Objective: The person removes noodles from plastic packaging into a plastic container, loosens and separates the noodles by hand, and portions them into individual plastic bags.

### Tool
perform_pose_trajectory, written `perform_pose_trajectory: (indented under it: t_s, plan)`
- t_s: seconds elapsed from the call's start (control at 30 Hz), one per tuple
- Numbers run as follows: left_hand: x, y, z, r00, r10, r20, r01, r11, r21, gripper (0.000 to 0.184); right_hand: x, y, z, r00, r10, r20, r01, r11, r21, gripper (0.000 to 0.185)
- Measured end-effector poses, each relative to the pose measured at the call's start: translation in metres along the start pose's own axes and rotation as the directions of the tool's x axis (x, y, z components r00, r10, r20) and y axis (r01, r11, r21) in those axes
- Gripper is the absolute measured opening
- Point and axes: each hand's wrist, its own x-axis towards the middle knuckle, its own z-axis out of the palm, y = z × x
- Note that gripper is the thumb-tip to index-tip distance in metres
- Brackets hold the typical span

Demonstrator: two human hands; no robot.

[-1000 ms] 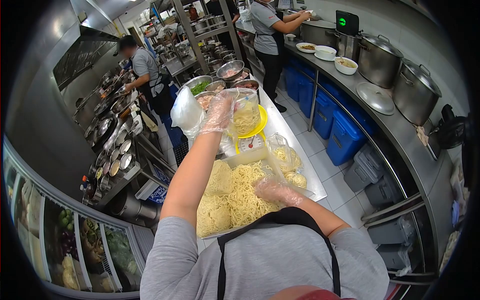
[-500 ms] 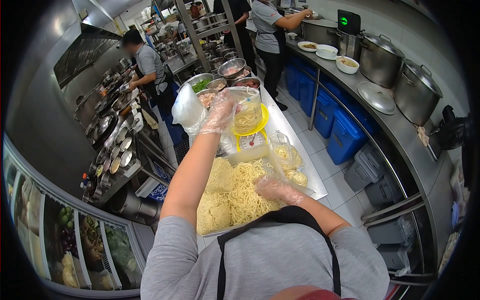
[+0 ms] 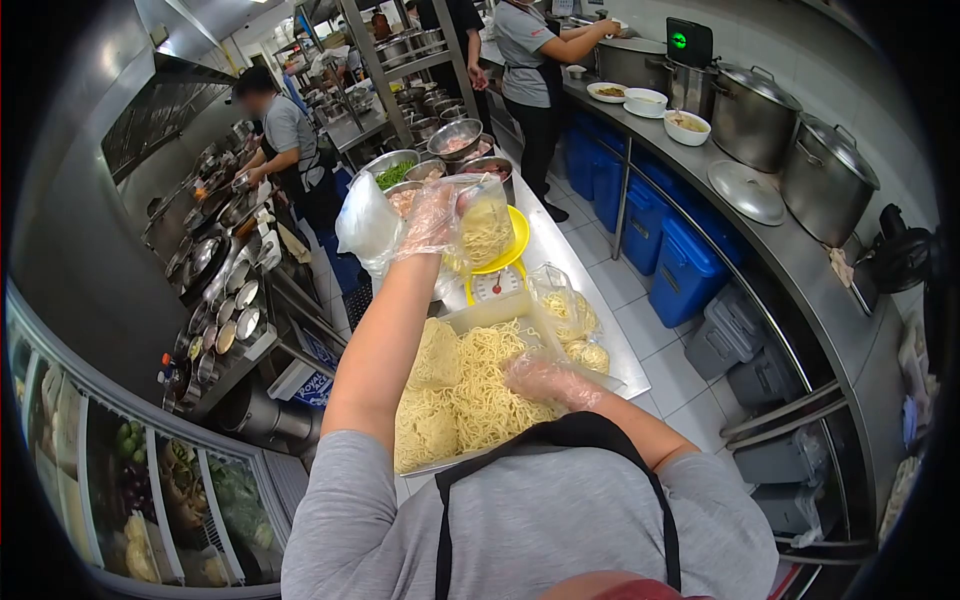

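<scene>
My left hand point(image 3: 430, 222), in a clear plastic glove, grips the top edge of a clear plastic bag point(image 3: 487, 228) with noodles inside. The bag rests on the yellow pan point(image 3: 518, 243) of a kitchen scale point(image 3: 492, 285). My right hand point(image 3: 540, 378), gloved too, is closed on loose yellow noodles point(image 3: 488, 378) at the right of a tray point(image 3: 500, 310); its fingertips are partly hidden. Bundled noodles point(image 3: 428, 425) fill the tray's left side. Right of it lie bagged noodles point(image 3: 565, 312). A white plastic bag point(image 3: 368, 220) stands beside my left hand.
Beyond the scale stand metal bowls point(image 3: 455, 138) of meat and chopped greens point(image 3: 394, 175). Large lidded pots point(image 3: 828, 185) line the right counter, above blue bins point(image 3: 685, 270). One co-worker point(image 3: 285, 130) is at the left stove; others are at the back.
My view has shifted slightly, so the scene sits a little further left. Both my hands keep nearly the same places. A co-worker in black at the back now has a lowered hand showing.
</scene>
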Motion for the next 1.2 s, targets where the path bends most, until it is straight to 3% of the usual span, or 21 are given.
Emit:
perform_pose_trajectory:
  t_s: [0.1, 0.17, 0.3, 0.37, 0.5, 0.6, 0.7, 0.8, 0.87, 0.9, 0.93, 1.0, 1.03, 1.1, 1.13, 1.2]
  plan:
    - [0.001, 0.003, -0.003, 0.999, -0.013, -0.04, 0.014, 1.0, 0.019, 0.006, 0.004, -0.001, -0.003, 0.994, 0.055, 0.096, -0.057, 0.998, 0.015, 0.021]
    - [-0.004, 0.007, 0.001, 0.997, -0.051, -0.055, 0.059, 0.987, 0.153, 0.022, 0.004, -0.008, -0.011, 0.989, 0.114, 0.095, -0.122, 0.989, 0.084, 0.023]
    - [-0.016, 0.011, 0.011, 0.999, -0.035, -0.007, 0.035, 0.957, 0.288, 0.025, 0.005, -0.015, -0.018, 0.968, 0.204, 0.147, -0.225, 0.963, 0.147, 0.026]
    - [-0.035, 0.021, 0.029, 0.998, 0.033, -0.044, -0.002, 0.82, 0.572, 0.028, 0.003, -0.015, -0.016, 0.982, 0.167, 0.094, -0.177, 0.978, 0.111, 0.025]
    - [-0.028, 0.017, 0.018, 0.997, -0.07, 0.019, 0.045, 0.802, 0.596, 0.036, -0.001, -0.004, -0.006, 0.999, 0.012, 0.039, -0.011, 1.0, -0.019, 0.02]
    - [-0.022, 0.013, 0.013, 0.98, -0.2, 0.019, 0.144, 0.767, 0.625, 0.037, 0.001, -0.003, -0.002, 1.0, 0.009, -0.015, -0.009, 1.0, 0.001, 0.018]
    - [-0.019, 0.006, 0.012, 0.972, -0.179, 0.149, 0.055, 0.799, 0.599, 0.048, -0.001, -0.001, 0.0, 0.999, -0.02, -0.046, 0.021, 1.0, 0.013, 0.019]
    - [-0.026, 0.006, 0.028, 0.977, -0.173, 0.122, 0.097, 0.878, 0.468, 0.047, -0.002, 0.004, 0.008, 1.0, 0.02, -0.016, -0.021, 0.999, -0.042, 0.019]
    - [-0.026, 0.004, 0.044, 0.993, -0.118, -0.018, 0.118, 0.962, 0.246, 0.042, 0.001, 0.001, 0.006, 0.999, 0.038, 0.029, -0.035, 0.995, -0.094, 0.019]
    - [-0.026, 0.006, 0.051, 0.993, -0.118, -0.018, 0.118, 0.962, 0.244, 0.042, 0.002, 0.0, 0.004, 0.996, 0.057, 0.073, -0.046, 0.988, -0.148, 0.019]
    - [-0.025, 0.01, 0.059, 0.996, -0.085, 0.016, 0.082, 0.988, 0.13, 0.037, 0.002, 0.003, 0.007, 0.996, 0.056, 0.074, -0.045, 0.988, -0.15, 0.019]
    - [-0.019, 0.011, 0.067, 0.998, 0.036, 0.041, -0.034, 0.998, -0.051, 0.026, 0.0, 0.007, 0.014, 0.999, -0.027, -0.041, 0.021, 0.99, -0.141, 0.018]
    - [-0.01, 0.007, 0.063, 0.999, 0.037, 0.038, -0.035, 0.998, -0.053, 0.026, -0.001, 0.005, 0.011, 0.999, -0.028, -0.038, 0.022, 0.99, -0.141, 0.018]
    - [0.002, -0.002, 0.054, 0.988, 0.155, 0.025, -0.148, 0.974, -0.174, 0.025, -0.005, 0.001, 0.007, 0.989, -0.043, -0.141, 0.039, 0.999, -0.032, 0.019]
    - [-0.016, 0.002, 0.068, 0.983, 0.138, -0.121, -0.166, 0.95, -0.264, 0.028, -0.007, 0.002, 0.009, 0.984, -0.046, -0.174, 0.048, 0.999, 0.005, 0.019]
    - [-0.027, -0.003, 0.068, 0.982, 0.119, -0.145, -0.152, 0.958, -0.242, 0.028, -0.007, 0.009, 0.021, 0.982, 0.009, -0.191, -0.024, 0.997, -0.073, 0.02]
